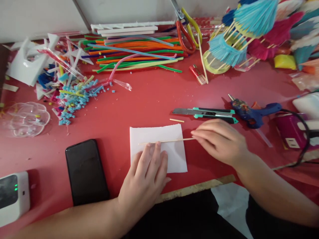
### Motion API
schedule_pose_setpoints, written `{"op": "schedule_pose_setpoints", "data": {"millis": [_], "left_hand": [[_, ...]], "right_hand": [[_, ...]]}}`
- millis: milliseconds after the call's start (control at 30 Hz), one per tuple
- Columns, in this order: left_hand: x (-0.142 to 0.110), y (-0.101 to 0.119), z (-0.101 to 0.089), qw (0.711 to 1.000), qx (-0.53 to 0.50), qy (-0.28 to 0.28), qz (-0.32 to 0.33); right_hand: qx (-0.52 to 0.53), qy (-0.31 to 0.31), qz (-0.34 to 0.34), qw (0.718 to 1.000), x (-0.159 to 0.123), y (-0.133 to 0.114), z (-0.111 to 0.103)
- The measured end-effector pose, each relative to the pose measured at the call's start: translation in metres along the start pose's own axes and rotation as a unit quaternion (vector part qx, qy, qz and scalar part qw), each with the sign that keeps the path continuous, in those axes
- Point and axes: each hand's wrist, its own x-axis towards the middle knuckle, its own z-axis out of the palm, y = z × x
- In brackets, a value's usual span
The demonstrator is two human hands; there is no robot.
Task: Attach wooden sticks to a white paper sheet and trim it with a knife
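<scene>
A thin wooden skewer (174, 140) lies across a white foam sheet (171, 130) on the red table. My left hand (147, 169) rests flat on the sheet, fingers stretched out, two fingertips touching the skewer. My right hand (219, 141) pinches the skewer's right end just past the sheet's edge. Behind the sheet lies a short cut piece of stick (176, 120). Close above my right hand is a utility knife (214, 113) with a green and black handle, its blade pointing left.
A blue glue gun (256, 111) lies at right, its cord running to a purple box (290, 131). A black phone (86, 172) is left of my hand. Behind are pipe cleaners (139, 51), scissors (185, 30), a lighter (198, 74), blue tasselled paper models (228, 46) and foam scraps (74, 96).
</scene>
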Motion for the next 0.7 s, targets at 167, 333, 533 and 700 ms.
{"op": "schedule_pose_setpoints", "data": {"millis": [167,333,533,700], "left_hand": [[0.000,-0.001,-0.001,1.000,0.001,0.000,0.003],[0.001,-0.001,0.001,1.000,0.001,0.008,0.004],[0.000,0.000,0.000,1.000,0.001,0.005,0.003],[0.000,-0.001,0.001,1.000,0.004,0.008,0.006]], "right_hand": [[-0.134,0.006,0.067,0.989,0.007,0.035,-0.020],[-0.127,-0.014,0.052,0.990,0.016,0.044,-0.026],[-0.023,-0.065,-0.008,0.998,0.010,0.002,-0.012],[-0.008,-0.085,-0.009,0.996,0.000,-0.004,-0.001]]}}
